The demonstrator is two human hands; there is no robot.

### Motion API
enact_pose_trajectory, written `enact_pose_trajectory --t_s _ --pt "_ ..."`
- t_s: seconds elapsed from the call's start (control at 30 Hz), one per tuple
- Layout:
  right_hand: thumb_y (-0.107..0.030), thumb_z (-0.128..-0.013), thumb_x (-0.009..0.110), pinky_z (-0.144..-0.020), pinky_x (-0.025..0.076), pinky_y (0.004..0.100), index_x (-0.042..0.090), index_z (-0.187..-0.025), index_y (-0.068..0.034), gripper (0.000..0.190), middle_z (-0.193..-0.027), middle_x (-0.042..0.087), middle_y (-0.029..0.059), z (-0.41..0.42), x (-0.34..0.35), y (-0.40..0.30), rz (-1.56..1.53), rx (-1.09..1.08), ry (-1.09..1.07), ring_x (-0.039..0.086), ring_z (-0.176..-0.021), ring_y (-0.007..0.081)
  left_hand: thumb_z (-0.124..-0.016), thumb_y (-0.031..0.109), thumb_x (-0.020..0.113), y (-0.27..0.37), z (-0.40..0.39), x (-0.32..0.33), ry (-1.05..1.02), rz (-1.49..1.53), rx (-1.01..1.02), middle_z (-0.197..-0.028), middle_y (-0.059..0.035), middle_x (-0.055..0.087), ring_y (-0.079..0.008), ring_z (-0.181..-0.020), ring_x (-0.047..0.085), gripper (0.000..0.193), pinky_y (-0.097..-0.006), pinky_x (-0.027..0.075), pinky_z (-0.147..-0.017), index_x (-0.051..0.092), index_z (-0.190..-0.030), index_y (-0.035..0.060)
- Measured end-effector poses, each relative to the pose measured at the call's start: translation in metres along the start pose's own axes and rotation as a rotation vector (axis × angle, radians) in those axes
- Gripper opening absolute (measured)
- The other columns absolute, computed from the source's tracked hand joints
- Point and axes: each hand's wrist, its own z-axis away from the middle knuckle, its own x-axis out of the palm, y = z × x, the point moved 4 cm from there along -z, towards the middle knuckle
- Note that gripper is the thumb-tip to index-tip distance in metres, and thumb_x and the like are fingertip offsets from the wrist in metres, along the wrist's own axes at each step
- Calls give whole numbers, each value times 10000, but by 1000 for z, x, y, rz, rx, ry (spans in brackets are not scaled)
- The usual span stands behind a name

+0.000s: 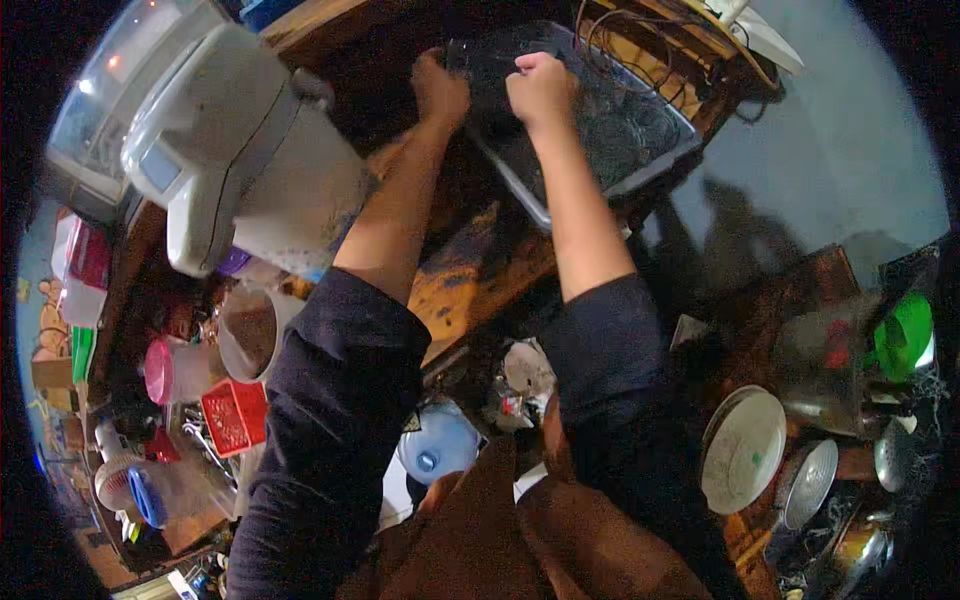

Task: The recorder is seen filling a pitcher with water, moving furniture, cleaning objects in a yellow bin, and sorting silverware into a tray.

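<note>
Both my arms reach forward over a dark, glossy flat panel (630, 142) with a silver rim, which lies tilted on a wooden surface (450, 307). My left hand (442, 90) is curled at the panel's left edge and slightly blurred; whether it grips that edge is unclear. Above the panel's near part, my right hand (544, 90) is closed into a fist with the thumb on top. Anything inside its fingers is hidden from this angle.
A large white lidded appliance (217, 127) stands at left. Dark cables (652, 45) hang behind the panel. Below left are a red plastic basket (232, 416) and a clear tub (251, 330). A blue water jug (439, 442) sits low; a pale plate (745, 450) is at right.
</note>
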Motion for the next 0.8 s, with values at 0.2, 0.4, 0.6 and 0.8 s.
enact_pose_trajectory --t_s 0.2,0.4,0.6,0.8 --pt "-108 -638 530 -680 441 398 602 -744 -34 147 -786 574 184 -8 72 -12 100 213 69 554 -737 337 -715 107 532 -60 -29 9 -32 -90 -316 -1012 -228 516 -356 -963 471 384 -419 391 -816 453 -1054 -55" --pt "-38 -743 434 -682 451 365 534 -781 43 134 -843 539 206 -14 67 0 141 555 101 553 -756 320 -756 169 528 -80 -22 18 -13 -408 -165 -1026 -212 508 -360 -960 466 370 -410 379 -818 458 -1054 -38" --pt "-194 -702 474 -686 476 383 579 -718 -2 219 -761 591 151 -11 35 1 490 427 -18 576 -826 302 -759 244 568 -66 -24 25 -12 -580 -107 -955 -184 533 -355 -906 477 343 -422 381 -783 468 -945 -26" --pt "-207 -681 435 -608 483 337 586 -647 -81 200 -664 596 90 9 50 22 620 115 -464 599 -733 237 -773 256 568 -62 -23 26 -132 -466 -240 -868 -188 553 -360 -891 482 347 -444 407 -726 445 -944 -20"
